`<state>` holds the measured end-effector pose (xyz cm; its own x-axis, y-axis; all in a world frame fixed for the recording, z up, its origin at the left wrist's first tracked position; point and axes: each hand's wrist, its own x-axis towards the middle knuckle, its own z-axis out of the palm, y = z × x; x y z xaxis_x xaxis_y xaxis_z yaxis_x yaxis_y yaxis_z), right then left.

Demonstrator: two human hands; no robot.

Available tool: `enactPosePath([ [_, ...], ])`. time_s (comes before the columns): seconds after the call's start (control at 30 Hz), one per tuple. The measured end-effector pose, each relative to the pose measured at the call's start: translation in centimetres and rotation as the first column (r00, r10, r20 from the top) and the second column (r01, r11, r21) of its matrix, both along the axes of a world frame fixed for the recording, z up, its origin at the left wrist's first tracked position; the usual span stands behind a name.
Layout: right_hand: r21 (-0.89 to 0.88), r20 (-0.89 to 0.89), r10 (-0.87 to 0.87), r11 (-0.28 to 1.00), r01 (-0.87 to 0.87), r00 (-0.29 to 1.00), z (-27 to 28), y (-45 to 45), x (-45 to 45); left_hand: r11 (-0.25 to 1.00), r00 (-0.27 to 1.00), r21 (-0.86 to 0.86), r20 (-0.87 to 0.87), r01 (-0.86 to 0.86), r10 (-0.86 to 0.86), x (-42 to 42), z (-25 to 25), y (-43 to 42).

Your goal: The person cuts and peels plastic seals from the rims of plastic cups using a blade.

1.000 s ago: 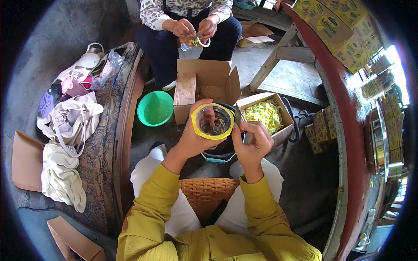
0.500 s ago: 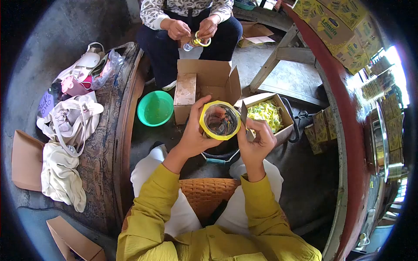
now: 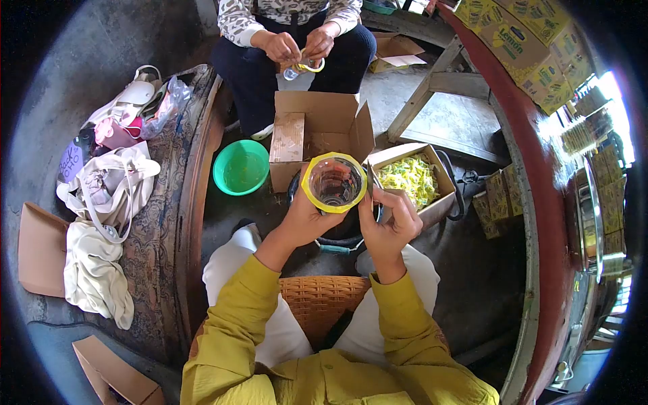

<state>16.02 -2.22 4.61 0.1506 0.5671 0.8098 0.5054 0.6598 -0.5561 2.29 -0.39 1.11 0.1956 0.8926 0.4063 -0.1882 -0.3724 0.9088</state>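
A clear cup with a yellow rim faces up toward the camera, and my left hand is wrapped round its left side and underside. My right hand pinches a thin dark blade that stands at the right edge of the yellow rim. Below the cup is a dark bucket with a teal handle grip, partly hidden by my hands. To the right, an open carton holds a heap of yellow-green strips.
An open cardboard box stands ahead, with a green basin at its left. Beyond sits a co-worker, whose hands hold a yellow-rimmed clear item. Bags lie on the bench at left; a wooden frame stands at right.
The cup shifted right and then back left in my left hand. My right hand with the blade moved the same way, and the blade is again close against the rim.
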Motion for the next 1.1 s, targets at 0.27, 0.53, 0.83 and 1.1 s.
enactPosePath([
  [0.27,-0.048,-0.017,0.017,0.999,-0.018,1.000,0.4,0.2,0.6,0.996,0.995,0.019,-0.064,0.082,-0.080,-0.2,0.5,-0.2],
  [0.53,-0.090,-0.065,0.074,0.993,-0.080,0.995,-0.1,0.3,1.1,0.984,0.983,-0.016,-0.041,0.179,-0.179,-0.4,0.7,-0.4],
  [0.83,-0.092,-0.033,0.138,0.986,-0.140,0.990,-0.1,0.4,1.3,0.964,0.967,-0.085,0.008,0.253,-0.253,-1.2,0.3,-1.0],
  [1.1,-0.108,-0.067,0.089,0.989,-0.096,0.994,0.1,0.3,0.8,0.944,0.945,-0.168,0.214,0.284,-0.246,-0.5,0.5,-1.3],
])
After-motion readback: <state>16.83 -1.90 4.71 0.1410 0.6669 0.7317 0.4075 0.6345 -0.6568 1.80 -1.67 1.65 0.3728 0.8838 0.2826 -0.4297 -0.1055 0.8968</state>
